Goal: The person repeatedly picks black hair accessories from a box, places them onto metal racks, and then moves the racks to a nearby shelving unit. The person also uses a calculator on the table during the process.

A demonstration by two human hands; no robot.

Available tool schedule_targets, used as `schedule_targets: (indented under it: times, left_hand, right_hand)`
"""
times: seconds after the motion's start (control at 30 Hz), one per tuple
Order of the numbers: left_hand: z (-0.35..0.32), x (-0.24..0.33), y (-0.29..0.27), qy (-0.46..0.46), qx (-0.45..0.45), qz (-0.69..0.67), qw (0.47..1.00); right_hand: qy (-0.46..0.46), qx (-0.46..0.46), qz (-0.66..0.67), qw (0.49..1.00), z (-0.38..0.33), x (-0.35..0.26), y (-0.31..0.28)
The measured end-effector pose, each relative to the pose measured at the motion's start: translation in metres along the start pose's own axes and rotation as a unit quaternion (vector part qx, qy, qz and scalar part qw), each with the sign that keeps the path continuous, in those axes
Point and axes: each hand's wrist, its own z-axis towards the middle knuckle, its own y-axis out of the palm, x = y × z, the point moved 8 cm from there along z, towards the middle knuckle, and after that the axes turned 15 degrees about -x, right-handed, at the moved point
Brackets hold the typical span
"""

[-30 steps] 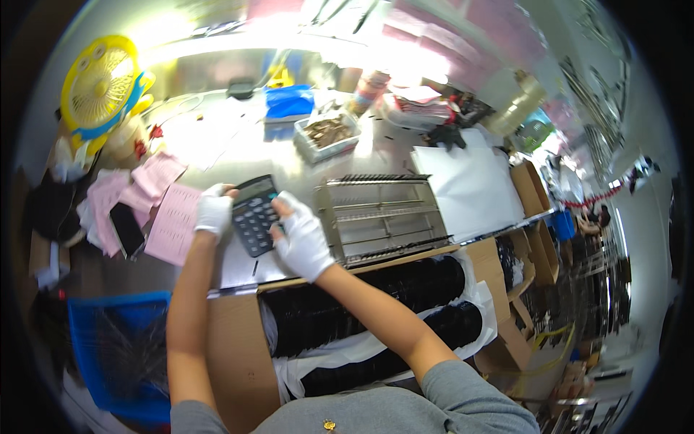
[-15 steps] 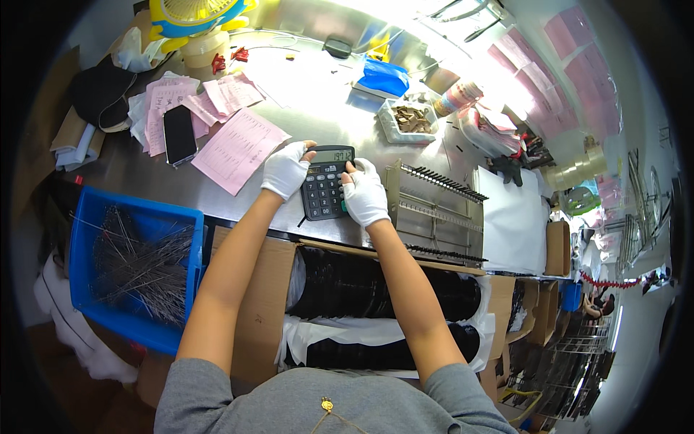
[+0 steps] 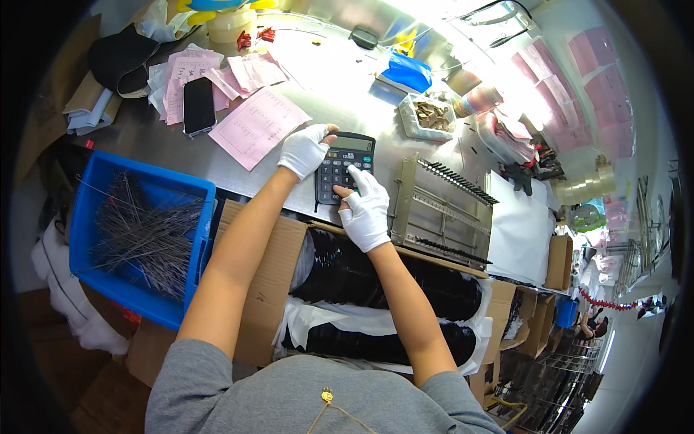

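Observation:
A black desk calculator [image 3: 338, 163] lies on the metal table in front of me, its display at the far end. My left hand [image 3: 303, 152], in a white glove with bare fingertips, is closed on its upper left edge. Over the lower keys is my right hand [image 3: 367, 215], gloved the same way, with thumb and forefinger apart on the keypad and nothing held. A pink written sheet [image 3: 259, 129] lies just left of my left hand. To the right of my right hand stands a metal rack [image 3: 442, 210] with rows of dark teeth.
A blue bin [image 3: 81, 239] of thin metal wires is at left. Beyond it lie a phone [image 3: 199, 106] and pink papers. A clear tub [image 3: 431, 119] of small brown pieces sits far right. Below the table edge, an open carton [image 3: 271, 267] holds black rolls.
My right hand has shifted down the keypad, and its thumb has gone from the top keys to the lower ones. The display reading is shorter. My view has shifted, with the left hand still on the calculator.

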Motion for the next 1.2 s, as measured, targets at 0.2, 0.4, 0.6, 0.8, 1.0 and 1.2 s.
schedule_targets:
  times: [0.2,0.4,0.6,0.8,1.0,1.2]
  left_hand:
    - [-0.001,0.004,-0.002,0.04,0.026,0.024,0.999]
    - [-0.001,-0.003,0.002,0.013,0.01,-0.016,1.0]
    - [-0.001,-0.001,0.001,0.015,0.011,-0.02,1.0]
    - [-0.001,0.0,0.0,0.016,0.015,-0.008,1.0]
    - [-0.001,0.003,-0.003,0.02,0.026,0.011,0.999]
    - [-0.001,0.002,-0.001,0.025,0.024,0.011,0.999]
  right_hand:
    - [0.048,0.023,-0.039,0.998,0.006,0.012,0.005]
    - [0.109,0.01,0.021,0.994,0.004,0.035,-0.001]
    - [0.014,0.101,0.039,0.994,-0.001,0.005,-0.017]
    - [0.03,0.062,-0.008,0.998,0.008,-0.014,-0.003]
    - [0.067,0.015,-0.038,0.997,0.017,-0.014,0.016]
    - [0.075,0.068,0.025,0.995,-0.001,-0.005,0.0]
